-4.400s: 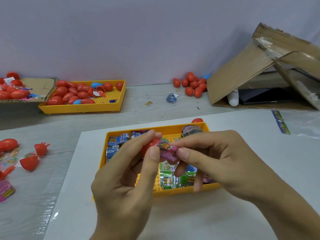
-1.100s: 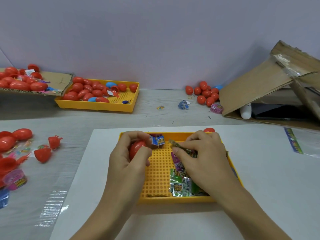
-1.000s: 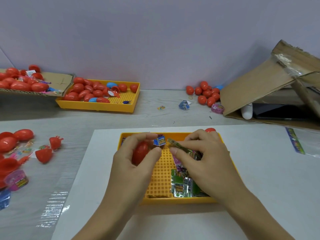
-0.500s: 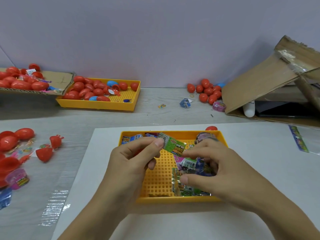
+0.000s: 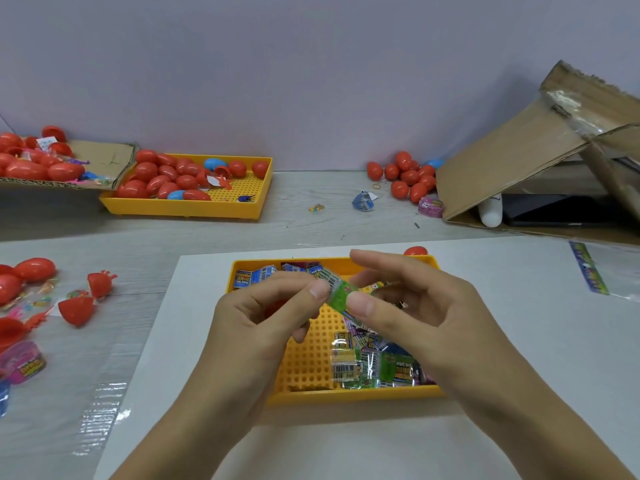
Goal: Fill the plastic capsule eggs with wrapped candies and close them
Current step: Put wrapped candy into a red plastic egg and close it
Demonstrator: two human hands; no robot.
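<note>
Green wrapped candy [image 5: 338, 293] was pinched between both hands over the yellow tray [image 5: 346, 396]. Left hand [image 5: 263, 317] also cupped a red capsule egg [image 5: 275, 308]; right hand [image 5: 408, 306] held just the wrapper.

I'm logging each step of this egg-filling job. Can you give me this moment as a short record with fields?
left hand: left hand pinches the green wrapped candy; a red capsule piece shows in its palm
right hand: right hand pinches the same candy
near tray: yellow tray on the white sheet, holding wrapped candies
far tray: second yellow tray with red and blue eggs
loose red eggs: cluster by the cardboard box
</note>
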